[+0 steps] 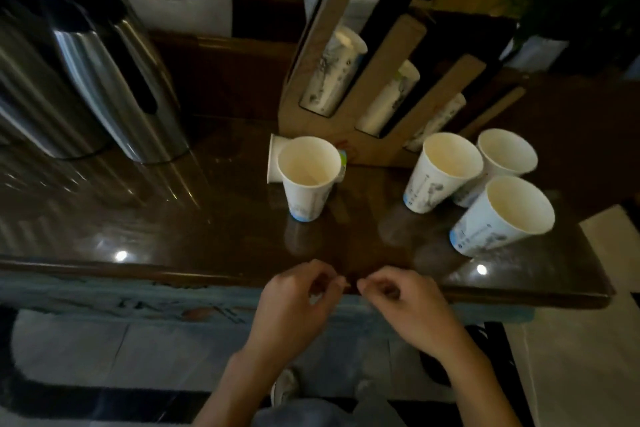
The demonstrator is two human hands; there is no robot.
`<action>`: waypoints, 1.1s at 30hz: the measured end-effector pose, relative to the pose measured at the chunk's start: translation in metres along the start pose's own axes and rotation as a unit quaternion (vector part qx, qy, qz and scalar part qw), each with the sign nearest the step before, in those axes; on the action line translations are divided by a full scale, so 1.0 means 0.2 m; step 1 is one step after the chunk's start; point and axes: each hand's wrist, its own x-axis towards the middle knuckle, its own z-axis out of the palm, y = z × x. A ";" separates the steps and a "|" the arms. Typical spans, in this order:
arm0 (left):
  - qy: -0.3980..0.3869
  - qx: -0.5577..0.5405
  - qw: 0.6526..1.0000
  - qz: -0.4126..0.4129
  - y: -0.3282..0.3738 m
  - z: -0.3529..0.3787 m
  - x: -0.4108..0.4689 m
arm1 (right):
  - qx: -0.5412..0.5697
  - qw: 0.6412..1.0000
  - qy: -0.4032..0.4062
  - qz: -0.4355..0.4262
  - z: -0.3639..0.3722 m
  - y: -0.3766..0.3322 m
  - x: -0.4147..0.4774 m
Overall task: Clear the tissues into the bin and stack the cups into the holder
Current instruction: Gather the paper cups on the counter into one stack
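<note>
Desk: no tissues visible on it; that part looks done. No bin in view.
Loose cups: four upright — one at centre, three at right — plus one on its side behind the centre cup.
Holder: slots already carry cup stacks.
Your left hand and right hand: loosely curled at the near edge, gripping nothing visible. Stacking remains.

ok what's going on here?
A person's left hand and right hand hover at the near table edge, fingers curled, holding nothing visible. Four paper cups stand loose on the table, one more lies on its side, none picked up. The cardboard holder already has cup stacks. No tissues in view.
</note>
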 end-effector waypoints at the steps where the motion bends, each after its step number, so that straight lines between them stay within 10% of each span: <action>1: 0.037 -0.026 0.999 -0.004 0.00 -0.03 0.03 | -0.005 0.999 0.022 -0.022 -0.03 -0.07 0.03; 8: 0.210 -0.096 0.971 -0.057 -0.04 -0.04 0.30 | -0.009 0.976 0.151 -0.156 -0.20 -0.38 0.48; 20: 0.252 -0.137 0.956 -0.055 -0.11 -0.09 0.37 | -0.042 0.970 -0.083 -0.223 -0.15 -0.63 0.95; 28: 0.247 -0.155 0.955 -0.051 -0.21 -0.20 0.28 | -0.062 0.976 0.059 -0.199 -0.03 -0.57 0.74; 33: 0.213 -0.168 0.961 -0.048 -0.19 -0.18 0.30 | 0.197 0.925 0.216 -0.245 -0.39 -0.56 0.48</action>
